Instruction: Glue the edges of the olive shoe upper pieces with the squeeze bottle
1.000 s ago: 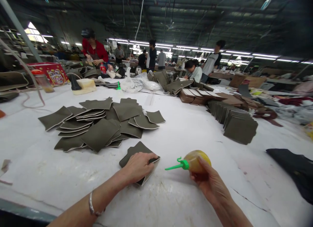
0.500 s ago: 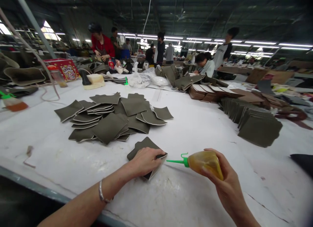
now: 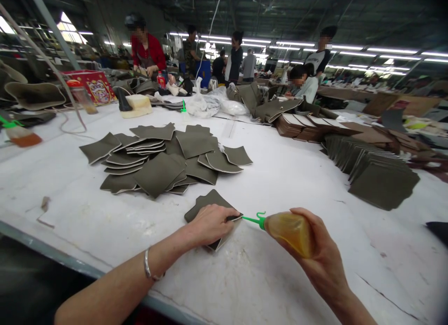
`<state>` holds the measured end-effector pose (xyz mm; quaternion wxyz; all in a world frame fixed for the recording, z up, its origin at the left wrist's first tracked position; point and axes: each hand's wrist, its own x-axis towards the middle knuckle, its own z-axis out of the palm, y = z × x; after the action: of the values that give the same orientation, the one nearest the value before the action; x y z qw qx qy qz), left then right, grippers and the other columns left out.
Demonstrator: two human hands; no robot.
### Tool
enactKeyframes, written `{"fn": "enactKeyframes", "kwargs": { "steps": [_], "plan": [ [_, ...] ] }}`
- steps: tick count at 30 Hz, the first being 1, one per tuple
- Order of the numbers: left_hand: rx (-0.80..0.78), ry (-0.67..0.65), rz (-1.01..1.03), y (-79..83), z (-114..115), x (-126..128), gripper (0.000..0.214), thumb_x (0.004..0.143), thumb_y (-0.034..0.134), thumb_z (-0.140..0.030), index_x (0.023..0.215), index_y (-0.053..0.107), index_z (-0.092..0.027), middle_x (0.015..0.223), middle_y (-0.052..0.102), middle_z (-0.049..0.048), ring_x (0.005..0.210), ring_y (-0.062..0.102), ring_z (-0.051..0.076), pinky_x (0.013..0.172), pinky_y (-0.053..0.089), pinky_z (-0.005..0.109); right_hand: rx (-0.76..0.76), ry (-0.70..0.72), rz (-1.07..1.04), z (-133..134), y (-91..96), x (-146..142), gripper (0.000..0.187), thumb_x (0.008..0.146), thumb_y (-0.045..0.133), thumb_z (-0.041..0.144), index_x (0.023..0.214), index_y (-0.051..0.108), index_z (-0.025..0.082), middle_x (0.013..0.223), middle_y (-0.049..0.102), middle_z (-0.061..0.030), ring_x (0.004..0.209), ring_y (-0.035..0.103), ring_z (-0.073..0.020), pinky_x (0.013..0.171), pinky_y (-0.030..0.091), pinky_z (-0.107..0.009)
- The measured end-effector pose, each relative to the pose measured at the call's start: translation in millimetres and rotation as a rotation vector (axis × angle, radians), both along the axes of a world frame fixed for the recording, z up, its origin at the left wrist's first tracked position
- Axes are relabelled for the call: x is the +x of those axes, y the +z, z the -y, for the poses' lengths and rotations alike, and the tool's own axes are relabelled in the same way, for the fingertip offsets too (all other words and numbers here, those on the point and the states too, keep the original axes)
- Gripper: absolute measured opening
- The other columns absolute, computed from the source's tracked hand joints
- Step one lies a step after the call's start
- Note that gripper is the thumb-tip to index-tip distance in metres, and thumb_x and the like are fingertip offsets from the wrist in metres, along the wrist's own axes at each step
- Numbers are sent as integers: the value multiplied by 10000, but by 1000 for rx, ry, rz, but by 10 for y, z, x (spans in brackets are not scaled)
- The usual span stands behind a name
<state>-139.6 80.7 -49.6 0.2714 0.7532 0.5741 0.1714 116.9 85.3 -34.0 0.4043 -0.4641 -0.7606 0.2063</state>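
My left hand (image 3: 214, 223) rests on a dark olive leather piece (image 3: 206, 202) on the white table, fingers bent and gripping near its right corner. Part of that piece is hidden under the hand; pale edges show below it. In my right hand (image 3: 324, 255) is a glue bottle (image 3: 292, 231), clear and soft, with amber liquid inside. Its long green nozzle (image 3: 252, 219) points left, and the tip is at the leather piece's right corner, close to my left fingertips. Beyond the hands lies a loose heap of similar leather pieces (image 3: 159, 173).
A fanned stack of olive pieces (image 3: 383, 182) lies at right, with brown pieces (image 3: 297, 127) behind it. Another glue bottle (image 3: 23, 134) sits at far left. Plastic bags (image 3: 203, 104) and a yellowish block (image 3: 138, 106) are at the back. Several people stand or sit beyond.
The bottle has moved slightly left, bringing its nozzle tip from just off the leather piece to its right corner. My left hand stays on the piece. The view has shifted slightly.
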Motion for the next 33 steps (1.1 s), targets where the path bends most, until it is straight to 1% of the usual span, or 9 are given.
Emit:
{"fn": "enactKeyframes", "kwargs": {
  "steps": [6, 11, 13, 16, 18, 22, 26, 30, 33],
  "plan": [
    [-6, -2, -10, 0, -4, 17, 468, 781, 424, -230, 1194, 615, -337, 1148, 709, 1, 1012, 662, 280, 817, 501, 393, 8, 106, 53, -6, -20, 35, 521, 770, 730, 396, 1212, 468, 306, 1119, 589, -43, 946, 609, -224, 768, 527, -294],
    [8, 5, -22, -35, -9, 18, 470, 778, 425, -235, 1195, 605, -357, 1137, 713, -6, 1004, 665, 296, 806, 506, 415, 55, 99, 61, -19, -28, 47, 504, 785, 719, 356, 1219, 470, 293, 1133, 578, -34, 954, 597, -200, 790, 515, -268],
    [23, 2, -28, -38, -9, 19, 463, 782, 426, -242, 1192, 604, -359, 1131, 715, -8, 995, 666, 302, 795, 507, 421, 48, 112, 69, -13, -35, 50, 511, 785, 720, 349, 1225, 467, 293, 1133, 581, -30, 953, 599, -194, 789, 512, -258],
    [37, 0, -39, -32, -4, 27, 434, 794, 429, -266, 1176, 616, -352, 1043, 741, -3, 919, 681, 298, 745, 507, 410, 9, 140, 63, -4, -41, 52, 512, 787, 718, 351, 1226, 461, 295, 1121, 585, -25, 928, 607, -185, 764, 515, -246],
    [43, 3, -40, -29, 1, 33, 425, 799, 431, -275, 1172, 618, -350, 986, 751, -4, 878, 684, 290, 720, 502, 398, 3, 123, 43, -8, -43, 50, 499, 790, 714, 365, 1218, 467, 295, 1118, 580, -24, 925, 603, -186, 758, 513, -247],
    [39, 16, -36, -25, 6, 39, 428, 794, 438, -278, 1176, 612, -362, 956, 750, -11, 865, 680, 283, 704, 490, 385, 27, 77, 18, -19, -50, 48, 481, 791, 712, 385, 1202, 479, 295, 1131, 570, -26, 964, 586, -196, 783, 500, -254],
    [45, 7, -30, -11, 9, 35, 432, 787, 442, -266, 1172, 617, -351, 926, 750, -9, 839, 678, 271, 688, 481, 370, -30, 102, 7, 2, -56, 42, 480, 783, 720, 391, 1188, 478, 302, 1105, 575, -20, 935, 594, -189, 760, 508, -243],
    [41, 13, -36, 0, 16, 29, 421, 796, 432, -281, 1168, 619, -346, 911, 748, -6, 835, 676, 278, 691, 482, 380, -59, 42, -42, 6, -63, 20, 476, 778, 712, 439, 1175, 485, 306, 1102, 565, -21, 896, 592, -183, 688, 512, -224],
    [38, 14, -36, 1, 15, 28, 437, 793, 424, -266, 1180, 609, -352, 931, 747, -8, 854, 675, 280, 701, 485, 386, -65, 18, -72, 7, -85, 16, 475, 770, 717, 442, 1166, 492, 307, 1111, 561, -21, 918, 585, -185, 692, 506, -213]
  ]
}}
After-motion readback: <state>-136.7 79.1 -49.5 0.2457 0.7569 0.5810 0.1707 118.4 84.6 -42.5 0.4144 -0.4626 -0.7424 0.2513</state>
